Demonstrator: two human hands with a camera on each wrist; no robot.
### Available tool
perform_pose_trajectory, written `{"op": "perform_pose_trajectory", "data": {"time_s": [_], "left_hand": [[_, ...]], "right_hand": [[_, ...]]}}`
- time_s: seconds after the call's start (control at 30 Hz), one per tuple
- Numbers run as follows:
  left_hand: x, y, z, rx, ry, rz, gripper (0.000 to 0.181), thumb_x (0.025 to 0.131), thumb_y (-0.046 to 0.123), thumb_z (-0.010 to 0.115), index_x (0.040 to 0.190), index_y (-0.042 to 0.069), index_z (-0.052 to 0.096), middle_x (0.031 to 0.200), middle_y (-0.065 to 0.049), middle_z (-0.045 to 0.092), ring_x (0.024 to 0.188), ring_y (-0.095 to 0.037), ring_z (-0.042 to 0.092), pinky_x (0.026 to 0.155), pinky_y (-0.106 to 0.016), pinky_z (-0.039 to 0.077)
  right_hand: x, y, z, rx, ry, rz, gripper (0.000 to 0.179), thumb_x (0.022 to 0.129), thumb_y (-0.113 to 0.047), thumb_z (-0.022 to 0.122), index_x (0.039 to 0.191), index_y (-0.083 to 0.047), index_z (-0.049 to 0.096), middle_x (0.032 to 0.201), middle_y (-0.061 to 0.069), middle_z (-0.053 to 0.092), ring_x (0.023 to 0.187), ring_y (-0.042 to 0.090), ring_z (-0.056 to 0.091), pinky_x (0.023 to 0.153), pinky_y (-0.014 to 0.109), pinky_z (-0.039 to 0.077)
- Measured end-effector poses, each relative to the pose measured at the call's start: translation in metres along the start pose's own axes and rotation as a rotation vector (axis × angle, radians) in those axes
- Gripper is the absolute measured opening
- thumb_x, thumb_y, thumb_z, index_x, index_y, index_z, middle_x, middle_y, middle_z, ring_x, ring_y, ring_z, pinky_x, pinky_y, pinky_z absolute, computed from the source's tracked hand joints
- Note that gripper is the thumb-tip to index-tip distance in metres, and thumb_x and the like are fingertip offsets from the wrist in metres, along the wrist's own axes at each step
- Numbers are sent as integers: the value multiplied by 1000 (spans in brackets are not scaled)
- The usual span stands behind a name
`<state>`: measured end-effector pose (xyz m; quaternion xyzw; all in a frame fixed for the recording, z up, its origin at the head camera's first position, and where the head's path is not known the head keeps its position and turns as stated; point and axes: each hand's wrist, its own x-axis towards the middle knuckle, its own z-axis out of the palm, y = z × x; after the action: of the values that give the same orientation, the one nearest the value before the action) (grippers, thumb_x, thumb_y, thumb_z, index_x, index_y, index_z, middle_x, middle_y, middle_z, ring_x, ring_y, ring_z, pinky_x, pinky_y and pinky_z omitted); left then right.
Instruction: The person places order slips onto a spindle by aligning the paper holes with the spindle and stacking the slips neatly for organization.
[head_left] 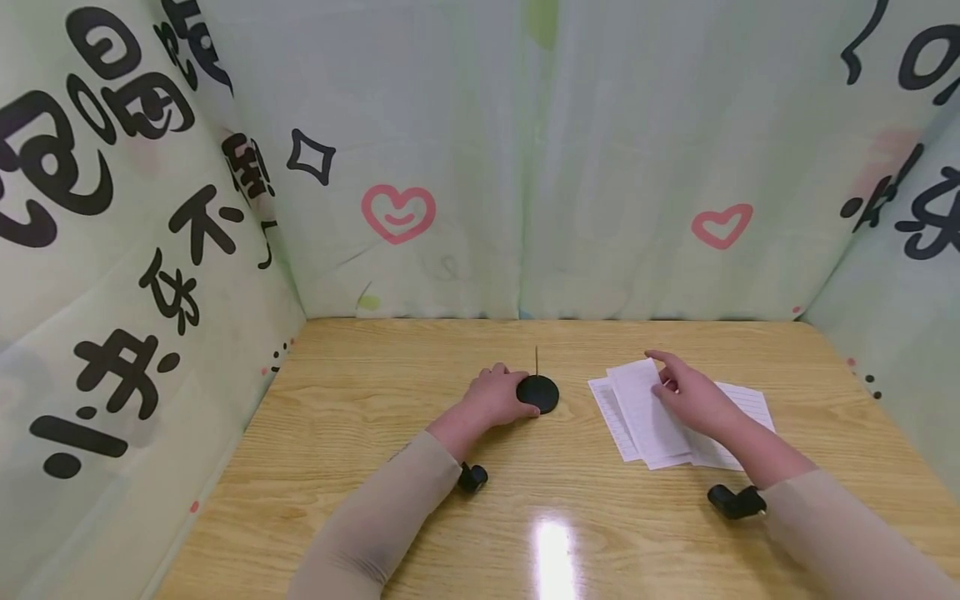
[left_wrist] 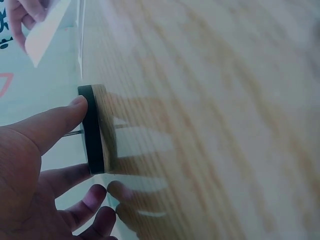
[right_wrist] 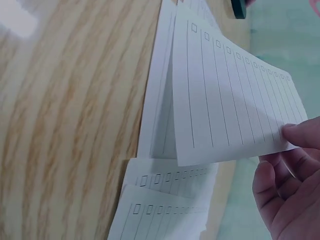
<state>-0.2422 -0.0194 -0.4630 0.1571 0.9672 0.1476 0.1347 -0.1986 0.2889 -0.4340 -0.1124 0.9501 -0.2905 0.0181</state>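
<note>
My left hand [head_left: 495, 397] pinches the rim of the round black base [head_left: 538, 395] of a paper spike between thumb and fingers. Its thin metal rod [head_left: 536, 360] stands upright from that base, which sits on the table. In the left wrist view the base [left_wrist: 93, 131] appears edge-on, thumb on its top side. With thumb and fingers, my right hand [head_left: 693, 402] holds a lined checklist sheet [right_wrist: 225, 95] by one edge, that edge raised. Small check boxes run down one side of it. Several similar sheets [right_wrist: 165, 215] lie overlapping beneath and beside it.
A wooden table [head_left: 360, 383] carries everything. Pale fabric curtains [head_left: 480, 167] with hearts and black lettering enclose it at the back and both sides. Each wrist wears a small black camera [head_left: 472, 477]. Light glares on the table near the front.
</note>
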Motion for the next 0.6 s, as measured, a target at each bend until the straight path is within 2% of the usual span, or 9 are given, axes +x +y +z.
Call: {"op": "perform_pose_trajectory", "data": {"time_s": [0.33,0.6], "left_hand": [[-1,0,-1,6,6,8,71,86,53,71,147,24,50,131,-9,50,117,-28,47,99,-43,41],[-3,1,-2,-2,0,11,71,87,52,72,147,23,49,129,-9,50,116,-28,47,99,-42,40]], "right_hand": [[-5,-11,-4,6,31,-27,52,98,-5,56,146,3,36,100,13,61,86,24,52,74,40,43],[-8,-24,-6,34,20,-23,54,100,-5,55,149,0,34,100,11,60,87,23,51,72,37,43]]}}
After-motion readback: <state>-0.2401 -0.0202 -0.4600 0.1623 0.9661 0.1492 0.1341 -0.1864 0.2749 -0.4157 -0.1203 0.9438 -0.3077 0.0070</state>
